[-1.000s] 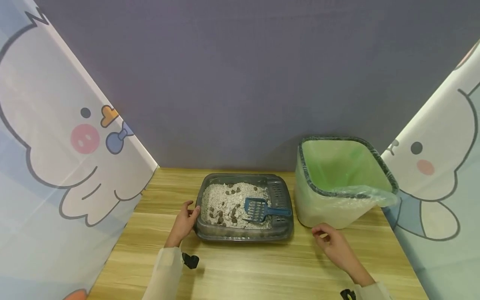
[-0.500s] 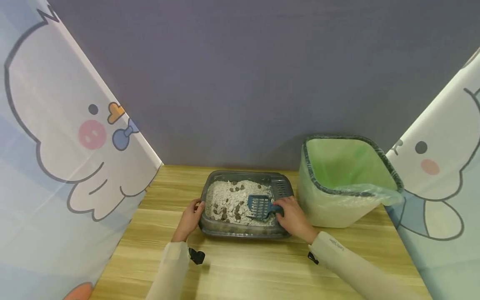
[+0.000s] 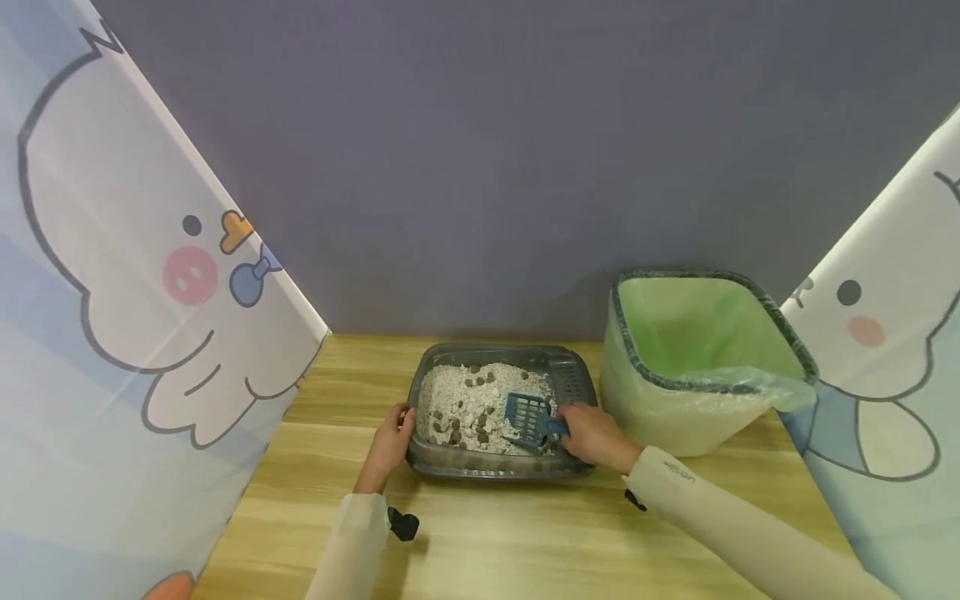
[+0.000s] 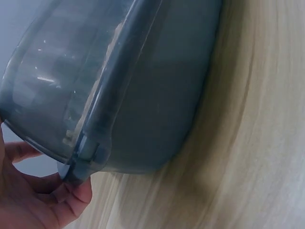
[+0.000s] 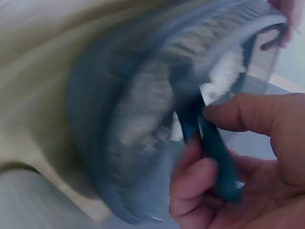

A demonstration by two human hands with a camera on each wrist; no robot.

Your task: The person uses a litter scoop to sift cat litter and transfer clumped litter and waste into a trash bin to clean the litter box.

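Note:
A dark grey see-through litter box [image 3: 498,469] rests on the table, holding pale litter [image 3: 450,387] dotted with several brown clumps [image 3: 482,436]. My left hand [image 3: 392,439] grips the box's left rim; in the left wrist view its fingers [image 4: 78,191] curl around the rim's edge. With my right hand [image 3: 592,433] I hold the handle of a blue slotted litter scoop [image 3: 528,418], whose head lies tilted in the litter at the right. The right wrist view, partly blurred, has the scoop's handle [image 5: 223,167] between thumb and curled fingers.
Just right of the box stands a bin [image 3: 645,417] lined with a translucent bag, its mouth facing up and a loose bag edge hanging over the front right. A grey wall [image 3: 465,167] closes the back of the wooden table [image 3: 510,542]. Printed cartoon panels flank both sides.
My right hand has moved left from in front of the bin to the scoop and taken its handle. The scoop head has turned slightly in the litter. My left hand stays on the rim.

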